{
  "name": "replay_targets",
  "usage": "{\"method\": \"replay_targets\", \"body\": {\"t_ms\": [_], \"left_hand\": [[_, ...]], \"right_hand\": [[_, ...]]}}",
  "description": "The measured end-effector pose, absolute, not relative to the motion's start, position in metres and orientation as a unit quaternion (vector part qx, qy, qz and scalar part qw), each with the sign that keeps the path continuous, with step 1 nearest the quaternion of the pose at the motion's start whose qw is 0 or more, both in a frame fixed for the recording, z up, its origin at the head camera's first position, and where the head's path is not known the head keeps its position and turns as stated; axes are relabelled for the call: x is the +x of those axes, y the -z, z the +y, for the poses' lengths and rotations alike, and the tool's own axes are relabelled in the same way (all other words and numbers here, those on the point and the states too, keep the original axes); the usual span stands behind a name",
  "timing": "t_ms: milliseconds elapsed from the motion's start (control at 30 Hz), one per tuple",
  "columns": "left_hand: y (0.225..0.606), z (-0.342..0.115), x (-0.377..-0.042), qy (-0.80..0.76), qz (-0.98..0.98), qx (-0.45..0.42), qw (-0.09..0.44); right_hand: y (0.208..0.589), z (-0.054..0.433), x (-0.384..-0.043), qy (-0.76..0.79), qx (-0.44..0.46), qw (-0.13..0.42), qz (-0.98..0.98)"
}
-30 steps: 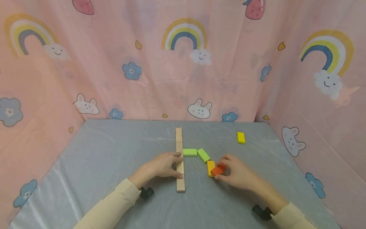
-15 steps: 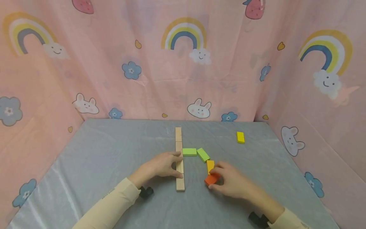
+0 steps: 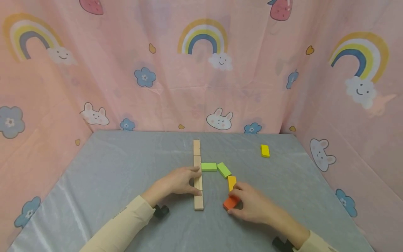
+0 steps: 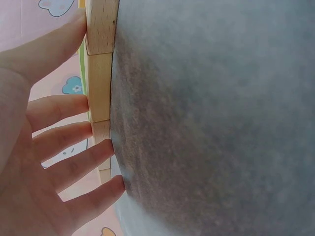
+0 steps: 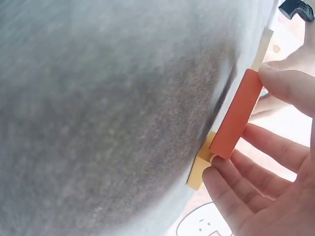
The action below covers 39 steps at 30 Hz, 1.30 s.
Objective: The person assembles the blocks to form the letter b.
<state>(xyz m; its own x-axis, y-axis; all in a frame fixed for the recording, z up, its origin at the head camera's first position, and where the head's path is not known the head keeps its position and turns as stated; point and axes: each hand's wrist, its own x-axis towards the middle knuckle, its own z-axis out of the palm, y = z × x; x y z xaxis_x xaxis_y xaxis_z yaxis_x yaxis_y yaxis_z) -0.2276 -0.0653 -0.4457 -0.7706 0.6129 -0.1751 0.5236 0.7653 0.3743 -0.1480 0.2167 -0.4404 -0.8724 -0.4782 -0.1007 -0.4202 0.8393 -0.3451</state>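
My left hand rests its fingertips and thumb on a straight row of plain wooden blocks, its fingers mostly straight in the left wrist view. Between thumb and fingers, my right hand grips an orange-red block by its two ends. That block is close to the near end of an amber-yellow block, partly covered by the fingers in the head view; whether they touch, I cannot tell. From the wooden row, a light green block extends rightward, then a second, slanted green block leads to the amber one.
Farther back on the right lies a single bright yellow block. Grey cloth covers the table. A pink patterned curtain encloses the back and both sides. Black wrist devices sit under the forearms.
My right hand has carried the orange-red block toward me and slightly left, from beside the amber block to below its near end. The left hand stays in place.
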Motion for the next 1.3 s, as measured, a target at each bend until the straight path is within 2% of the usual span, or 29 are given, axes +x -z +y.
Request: {"method": "replay_targets", "body": {"t_ms": [1000,1300], "left_hand": [[0.445,-0.066,-0.227,-0.156,0.927,0.311,0.142],[0.446,-0.066,-0.228,-0.155,0.927,0.31,0.142]], "right_hand": [[0.443,0.217,-0.146,0.16,-0.244,0.045,0.955],[0.44,0.225,-0.154,0.195,-0.234,0.051,0.951]]}}
